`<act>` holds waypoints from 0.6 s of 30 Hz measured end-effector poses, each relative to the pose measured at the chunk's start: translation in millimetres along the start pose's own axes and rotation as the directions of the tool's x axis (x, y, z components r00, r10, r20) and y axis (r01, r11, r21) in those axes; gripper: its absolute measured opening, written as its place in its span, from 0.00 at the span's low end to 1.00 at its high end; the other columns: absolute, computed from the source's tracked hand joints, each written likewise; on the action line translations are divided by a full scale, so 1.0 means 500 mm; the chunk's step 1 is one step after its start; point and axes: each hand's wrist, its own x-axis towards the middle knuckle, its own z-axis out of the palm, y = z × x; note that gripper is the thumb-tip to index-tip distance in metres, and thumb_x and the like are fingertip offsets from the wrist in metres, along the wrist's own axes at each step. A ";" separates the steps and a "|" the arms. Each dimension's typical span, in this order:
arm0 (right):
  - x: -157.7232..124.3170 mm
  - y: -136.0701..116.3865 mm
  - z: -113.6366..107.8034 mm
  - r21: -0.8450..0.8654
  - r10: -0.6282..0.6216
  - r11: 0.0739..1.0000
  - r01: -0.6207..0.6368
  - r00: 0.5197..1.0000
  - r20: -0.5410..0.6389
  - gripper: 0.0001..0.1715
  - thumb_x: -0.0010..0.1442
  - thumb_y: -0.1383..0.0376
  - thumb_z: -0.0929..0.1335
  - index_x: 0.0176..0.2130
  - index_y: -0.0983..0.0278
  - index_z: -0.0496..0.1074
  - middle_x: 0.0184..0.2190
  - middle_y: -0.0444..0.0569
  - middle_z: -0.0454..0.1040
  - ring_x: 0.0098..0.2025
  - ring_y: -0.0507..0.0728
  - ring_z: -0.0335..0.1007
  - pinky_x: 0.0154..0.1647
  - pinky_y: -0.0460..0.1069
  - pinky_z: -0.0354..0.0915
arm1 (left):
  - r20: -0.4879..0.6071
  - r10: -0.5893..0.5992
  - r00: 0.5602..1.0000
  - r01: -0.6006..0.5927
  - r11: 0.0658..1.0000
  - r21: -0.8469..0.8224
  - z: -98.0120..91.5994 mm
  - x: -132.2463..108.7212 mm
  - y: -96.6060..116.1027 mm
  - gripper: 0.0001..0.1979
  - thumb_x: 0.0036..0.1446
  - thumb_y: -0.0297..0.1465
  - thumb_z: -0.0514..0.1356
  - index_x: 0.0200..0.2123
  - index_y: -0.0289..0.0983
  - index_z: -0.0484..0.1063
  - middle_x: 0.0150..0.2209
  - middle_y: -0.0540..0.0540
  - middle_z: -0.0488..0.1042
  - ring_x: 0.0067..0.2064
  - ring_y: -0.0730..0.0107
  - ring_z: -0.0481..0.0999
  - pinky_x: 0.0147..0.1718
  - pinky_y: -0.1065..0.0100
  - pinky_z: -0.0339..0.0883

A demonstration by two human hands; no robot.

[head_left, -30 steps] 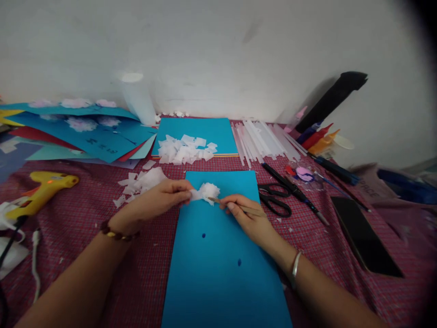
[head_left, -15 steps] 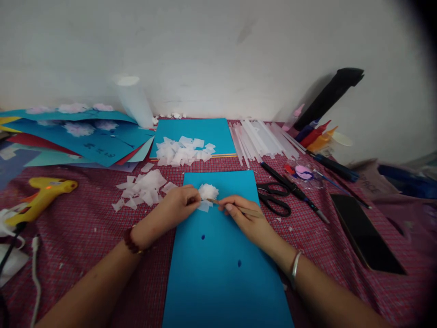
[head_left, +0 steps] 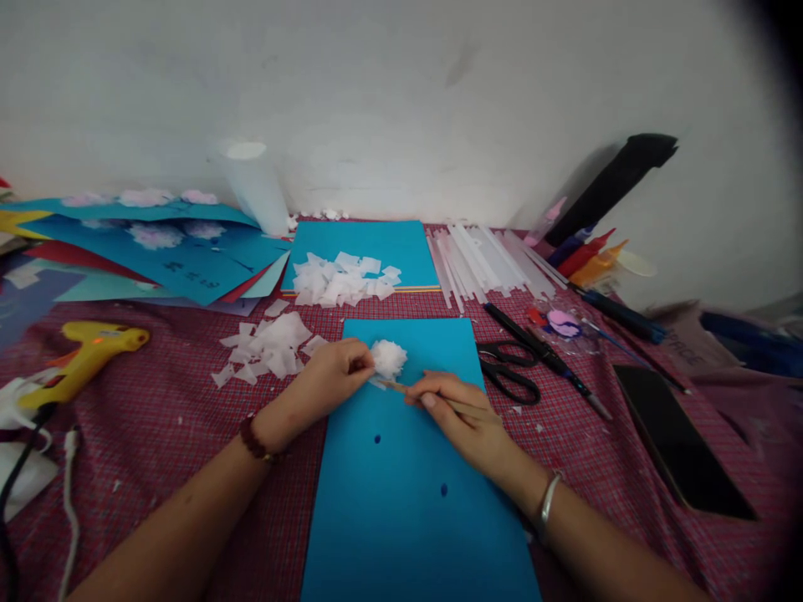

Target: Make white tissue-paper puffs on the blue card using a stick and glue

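A blue card sheet (head_left: 407, 493) lies in front of me on the red checked cloth. Near its top edge sits a fluffy white tuft of tissue pieces (head_left: 389, 358). My left hand (head_left: 335, 372) is closed in a pinch on a small white tissue square at the tuft's left side. My right hand (head_left: 461, 414) is closed on a thin wooden stick (head_left: 432, 398), whose tip points at the base of the tuft. Two dark dots (head_left: 377, 438) mark the sheet below.
Loose tissue squares (head_left: 269, 347) lie left of the sheet, more on another blue sheet (head_left: 342, 280) behind. A yellow glue gun (head_left: 84, 355) is far left. Black scissors (head_left: 508, 372), a pen, white strips (head_left: 483, 259), paint bottles (head_left: 586, 255) and a black phone (head_left: 681, 443) are on the right.
My left hand has pulled in from the left toward the tuft, bringing a tissue piece to its side. The right hand and stick have barely moved.
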 end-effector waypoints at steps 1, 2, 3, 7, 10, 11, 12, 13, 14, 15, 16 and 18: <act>0.000 0.001 0.002 -0.031 -0.023 0.999 0.024 1.000 0.013 0.11 0.64 0.67 0.63 0.37 0.60 0.75 0.32 0.44 0.77 0.39 0.53 0.72 0.47 0.51 0.64 | -0.008 -0.002 1.000 0.002 1.000 0.003 0.000 0.001 0.001 0.06 0.51 0.23 0.56 0.24 0.35 0.69 0.24 0.52 0.68 0.26 0.74 0.67 0.26 0.71 0.55; 0.000 0.003 0.005 -0.054 -0.038 0.998 0.039 0.999 0.022 0.10 0.64 0.67 0.63 0.38 0.60 0.75 0.33 0.44 0.77 0.40 0.53 0.71 0.47 0.51 0.64 | -0.016 -0.002 1.000 0.002 1.000 0.004 0.000 0.001 0.001 0.06 0.51 0.23 0.56 0.24 0.35 0.69 0.24 0.52 0.68 0.26 0.74 0.67 0.26 0.71 0.55; 0.001 0.005 0.007 -0.077 -0.045 0.996 0.047 0.999 0.028 0.10 0.64 0.67 0.63 0.39 0.61 0.74 0.34 0.45 0.77 0.40 0.54 0.71 0.47 0.51 0.64 | -0.020 0.000 1.000 0.000 1.000 0.006 0.000 0.002 0.002 0.06 0.51 0.23 0.56 0.24 0.36 0.69 0.24 0.52 0.68 0.26 0.74 0.67 0.26 0.71 0.56; 0.001 0.013 0.013 -0.158 -0.086 0.983 0.093 0.995 0.053 0.10 0.65 0.68 0.63 0.41 0.61 0.73 0.37 0.46 0.78 0.41 0.54 0.72 0.46 0.51 0.64 | -0.029 0.005 1.000 -0.004 1.000 0.011 0.006 0.004 -0.003 0.05 0.52 0.25 0.57 0.24 0.36 0.70 0.25 0.51 0.71 0.28 0.72 0.69 0.27 0.71 0.57; 0.000 0.014 0.014 -0.208 -0.149 0.965 0.162 0.986 0.074 0.09 0.65 0.69 0.63 0.43 0.62 0.72 0.38 0.46 0.77 0.43 0.54 0.71 0.48 0.51 0.63 | -0.052 -0.028 0.998 0.030 0.999 0.035 0.014 0.007 -0.007 0.05 0.52 0.28 0.58 0.25 0.36 0.71 0.25 0.51 0.71 0.28 0.70 0.69 0.27 0.70 0.57; -0.002 0.013 0.014 -0.230 -0.165 0.956 0.182 0.982 0.091 0.09 0.65 0.68 0.63 0.43 0.62 0.71 0.39 0.46 0.77 0.44 0.54 0.71 0.49 0.52 0.63 | -0.062 -0.040 0.997 0.043 0.998 0.039 0.015 0.008 -0.007 0.04 0.52 0.29 0.59 0.25 0.36 0.71 0.25 0.51 0.72 0.28 0.70 0.69 0.27 0.70 0.57; -0.003 0.012 0.014 -0.256 -0.173 0.946 0.198 0.978 0.118 0.09 0.65 0.68 0.63 0.44 0.62 0.71 0.39 0.47 0.77 0.44 0.54 0.71 0.51 0.52 0.62 | -0.069 -0.051 0.996 0.054 0.998 0.035 0.016 0.008 -0.008 0.05 0.52 0.30 0.59 0.25 0.36 0.71 0.24 0.51 0.72 0.28 0.70 0.70 0.27 0.70 0.57; -0.005 0.009 0.013 -0.285 -0.173 0.935 0.211 0.973 0.153 0.09 0.66 0.68 0.62 0.45 0.62 0.70 0.40 0.47 0.76 0.45 0.55 0.70 0.53 0.54 0.61 | -0.073 -0.059 0.996 0.061 0.998 0.021 0.015 0.009 -0.008 0.05 0.52 0.30 0.59 0.25 0.36 0.70 0.24 0.50 0.72 0.28 0.70 0.70 0.27 0.70 0.57; -0.007 0.006 0.012 -0.318 -0.168 0.921 0.224 0.967 0.192 0.10 0.66 0.68 0.62 0.46 0.62 0.70 0.41 0.47 0.76 0.45 0.55 0.70 0.55 0.55 0.60 | -0.078 -0.064 0.995 0.064 0.998 -0.007 0.014 0.008 -0.008 0.05 0.52 0.31 0.58 0.26 0.37 0.70 0.24 0.51 0.71 0.28 0.70 0.70 0.27 0.70 0.58; -0.010 0.001 0.011 -0.353 -0.160 0.905 0.238 0.959 0.234 0.11 0.66 0.68 0.62 0.47 0.62 0.69 0.42 0.48 0.76 0.46 0.55 0.69 0.56 0.57 0.59 | -0.083 -0.072 0.994 0.069 0.997 -0.045 0.011 0.008 -0.008 0.06 0.53 0.31 0.57 0.26 0.37 0.70 0.24 0.51 0.71 0.28 0.70 0.70 0.27 0.70 0.59; -0.012 -0.004 0.010 -0.390 -0.149 0.885 0.254 0.949 0.279 0.12 0.66 0.69 0.61 0.48 0.62 0.68 0.43 0.49 0.75 0.46 0.56 0.69 0.58 0.58 0.58 | -0.086 -0.089 0.992 0.081 0.993 -0.091 0.008 0.007 -0.009 0.06 0.54 0.32 0.56 0.27 0.37 0.69 0.24 0.51 0.71 0.27 0.70 0.70 0.27 0.70 0.60; -0.015 -0.013 0.009 -0.462 -0.119 0.838 0.290 0.924 0.363 0.15 0.65 0.71 0.61 0.51 0.63 0.67 0.46 0.51 0.74 0.48 0.57 0.67 0.58 0.60 0.57 | -0.079 -0.148 0.986 0.131 0.973 -0.190 0.001 0.005 -0.012 0.08 0.57 0.34 0.53 0.30 0.37 0.69 0.24 0.52 0.69 0.25 0.72 0.69 0.25 0.71 0.61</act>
